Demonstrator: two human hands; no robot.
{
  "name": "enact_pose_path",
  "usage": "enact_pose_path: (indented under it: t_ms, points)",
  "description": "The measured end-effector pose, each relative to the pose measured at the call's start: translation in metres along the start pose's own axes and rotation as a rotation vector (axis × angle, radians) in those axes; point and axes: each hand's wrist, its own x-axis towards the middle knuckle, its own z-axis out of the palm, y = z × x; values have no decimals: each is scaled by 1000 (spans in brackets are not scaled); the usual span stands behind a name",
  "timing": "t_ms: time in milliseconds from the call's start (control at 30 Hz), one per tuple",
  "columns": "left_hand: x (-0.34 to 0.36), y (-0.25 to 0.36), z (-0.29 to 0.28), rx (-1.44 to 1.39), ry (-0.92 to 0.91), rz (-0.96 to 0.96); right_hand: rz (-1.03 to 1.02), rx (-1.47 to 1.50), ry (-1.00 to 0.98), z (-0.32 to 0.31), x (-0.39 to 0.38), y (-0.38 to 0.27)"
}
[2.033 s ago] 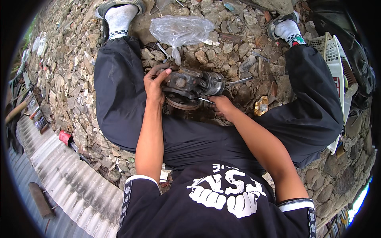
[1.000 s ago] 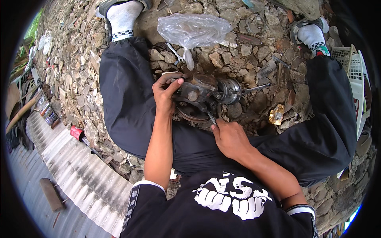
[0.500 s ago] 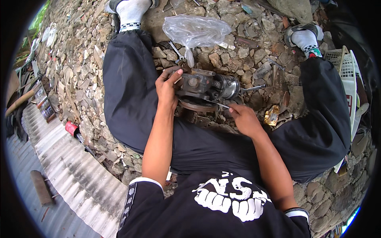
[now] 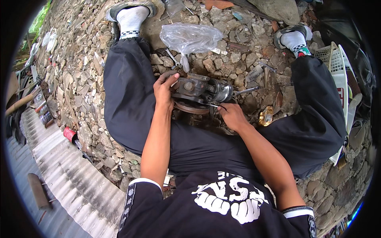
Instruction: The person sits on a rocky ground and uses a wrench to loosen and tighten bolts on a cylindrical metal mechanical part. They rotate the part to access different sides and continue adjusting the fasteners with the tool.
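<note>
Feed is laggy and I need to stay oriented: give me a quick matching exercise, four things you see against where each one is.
Things:
1. left hand
2. right hand
3. clear plastic bag
4. red can

Places:
A. on the stones beyond the metal part
B. gripping the left end of the metal part
C. by the corrugated sheet, outside the left leg
D. at the part's near right side, holding a thin tool

Pairs: 1-B, 2-D, 3-A, 4-C
</note>
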Motion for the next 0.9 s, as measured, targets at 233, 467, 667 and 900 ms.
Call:
enact_pose_path:
  t_ms: [233, 467, 667, 900]
  points:
    - [2, 3, 3, 1, -33, -1, -2, 48, -26, 6, 9, 5]
    - [2, -2, -3, 4, -34, 12, -222, -153, -31, -29, -30, -52]
    - [-1, -1, -2, 30, 24, 11, -214, -90, 102, -39, -54, -63]
    - [-2, 1, -2, -7, -2, -9, -209, -109, 150, -32, -32, -18]
